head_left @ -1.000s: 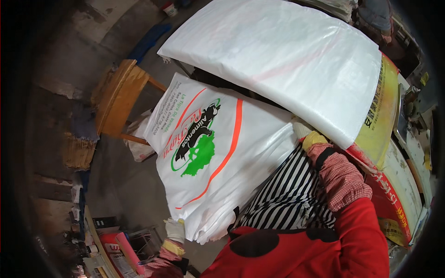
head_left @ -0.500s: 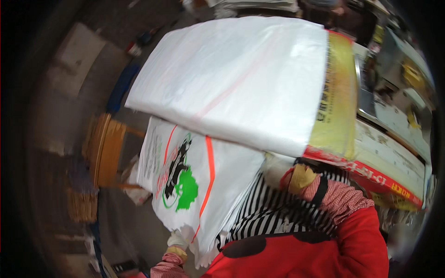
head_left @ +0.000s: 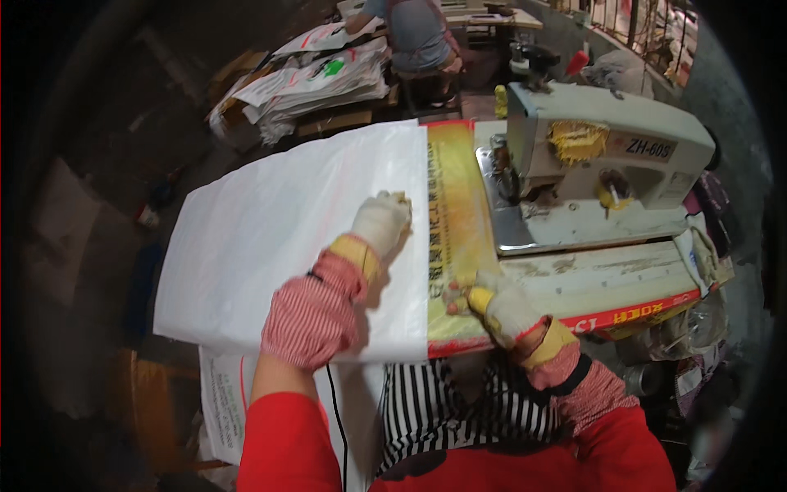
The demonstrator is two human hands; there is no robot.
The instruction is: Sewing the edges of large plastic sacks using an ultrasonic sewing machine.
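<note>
white sack (head_left: 279, 238) under left hand (head_left: 382, 223); yellow sheet (head_left: 461, 205) dark-lettered

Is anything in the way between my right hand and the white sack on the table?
Nothing visible blocks it; only a strip of yellow table covering lies between your right hand and the white sack.

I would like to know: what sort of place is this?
Probably a small sack-sewing workshop: a sewing machine stands beside white sack material, and printed sacks lie piled farther back.
</note>
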